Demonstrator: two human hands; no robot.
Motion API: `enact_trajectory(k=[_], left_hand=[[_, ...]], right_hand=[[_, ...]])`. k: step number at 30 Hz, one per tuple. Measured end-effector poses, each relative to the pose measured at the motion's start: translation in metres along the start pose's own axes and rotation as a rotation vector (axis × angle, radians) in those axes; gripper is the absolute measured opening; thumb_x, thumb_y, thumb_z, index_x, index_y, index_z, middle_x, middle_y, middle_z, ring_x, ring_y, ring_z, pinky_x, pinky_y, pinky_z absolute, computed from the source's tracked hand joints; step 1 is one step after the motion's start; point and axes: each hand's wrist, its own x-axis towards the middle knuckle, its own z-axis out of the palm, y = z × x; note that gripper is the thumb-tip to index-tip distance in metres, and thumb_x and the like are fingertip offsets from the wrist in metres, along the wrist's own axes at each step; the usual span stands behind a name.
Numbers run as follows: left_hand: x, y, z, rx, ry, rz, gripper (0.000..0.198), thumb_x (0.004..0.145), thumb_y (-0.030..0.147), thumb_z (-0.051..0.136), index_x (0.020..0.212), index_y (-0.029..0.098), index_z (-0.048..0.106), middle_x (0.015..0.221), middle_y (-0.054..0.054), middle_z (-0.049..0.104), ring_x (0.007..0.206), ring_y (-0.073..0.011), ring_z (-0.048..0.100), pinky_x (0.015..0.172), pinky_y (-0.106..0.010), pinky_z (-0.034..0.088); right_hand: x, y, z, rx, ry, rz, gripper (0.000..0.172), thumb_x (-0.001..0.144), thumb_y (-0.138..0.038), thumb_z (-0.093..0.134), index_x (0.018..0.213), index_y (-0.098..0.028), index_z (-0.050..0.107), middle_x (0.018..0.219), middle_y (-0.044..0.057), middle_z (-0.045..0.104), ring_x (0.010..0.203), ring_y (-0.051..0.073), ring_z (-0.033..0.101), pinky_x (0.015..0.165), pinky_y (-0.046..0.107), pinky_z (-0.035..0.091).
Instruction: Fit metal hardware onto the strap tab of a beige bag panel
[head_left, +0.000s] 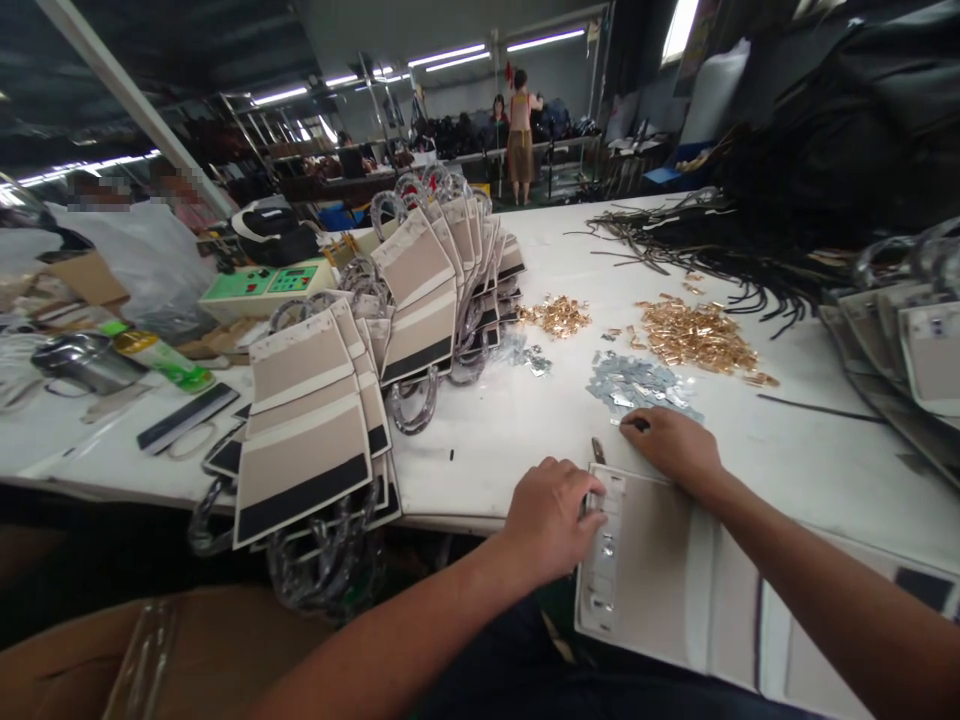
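Observation:
My left hand (pixel 553 515) is closed on the left edge of a beige bag panel (pixel 652 560), thumb and fingers at its corner. A white strip with several small metal fittings (pixel 606 545) runs along that edge. My right hand (pixel 675 448) reaches over the panel, its fingertips pinched together at the near edge of a pile of flat silver metal plates (pixel 637 380). Something small and dark shows at those fingertips, too small to name. A small pointed metal tool (pixel 598 450) lies just beyond the panel's corner.
Gold-coloured metal pieces (pixel 697 335) lie in a heap, with a smaller heap (pixel 556 316) to its left. Stacked beige bag panels with wrapped handles (pixel 304 420) fill the left. Black strips (pixel 675 235) spread at back right. A bottle (pixel 165 362) and green-faced machine (pixel 262 282) stand left.

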Motion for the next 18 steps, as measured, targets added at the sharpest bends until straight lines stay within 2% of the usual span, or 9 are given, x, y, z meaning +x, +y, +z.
enact_trajectory(k=[5, 9, 14, 18], left_hand=[[-0.005, 0.021, -0.014, 0.034, -0.093, -0.013, 0.014, 0.094, 0.031, 0.075, 0.108, 0.029, 0.072, 0.11, 0.001, 0.072, 0.099, -0.0213, 0.07, 0.085, -0.033, 0.053], [-0.006, 0.03, -0.021, -0.045, -0.136, -0.079, 0.01, 0.092, 0.029, 0.075, 0.102, 0.031, 0.074, 0.107, 0.004, 0.073, 0.095, -0.0196, 0.07, 0.084, -0.032, 0.053], [-0.007, 0.008, -0.005, -0.153, -0.159, -0.207, 0.012, 0.085, 0.027, 0.08, 0.096, 0.029, 0.078, 0.103, 0.003, 0.075, 0.098, -0.02, 0.07, 0.087, -0.031, 0.052], [-0.004, -0.007, 0.01, -0.215, -0.099, -0.229, 0.01, 0.084, 0.026, 0.082, 0.094, 0.028, 0.079, 0.105, 0.003, 0.076, 0.1, -0.0188, 0.071, 0.089, -0.028, 0.051]], right_hand=[[0.002, 0.001, -0.003, -0.007, 0.004, 0.013, 0.031, 0.098, -0.048, 0.057, 0.111, -0.034, 0.081, 0.122, 0.003, 0.076, 0.107, 0.03, 0.069, 0.076, 0.036, 0.045], [0.005, 0.002, -0.005, 0.01, 0.011, 0.037, 0.033, 0.096, -0.049, 0.061, 0.119, -0.034, 0.08, 0.123, 0.003, 0.077, 0.105, 0.029, 0.07, 0.074, 0.034, 0.045], [0.006, 0.002, -0.007, 0.008, 0.011, 0.05, 0.029, 0.096, -0.047, 0.062, 0.111, -0.034, 0.082, 0.113, 0.004, 0.079, 0.097, 0.029, 0.071, 0.067, 0.033, 0.042], [0.003, 0.0, -0.005, -0.014, 0.012, 0.037, 0.027, 0.096, -0.044, 0.06, 0.106, -0.032, 0.083, 0.114, 0.005, 0.079, 0.095, 0.029, 0.07, 0.064, 0.033, 0.039]])
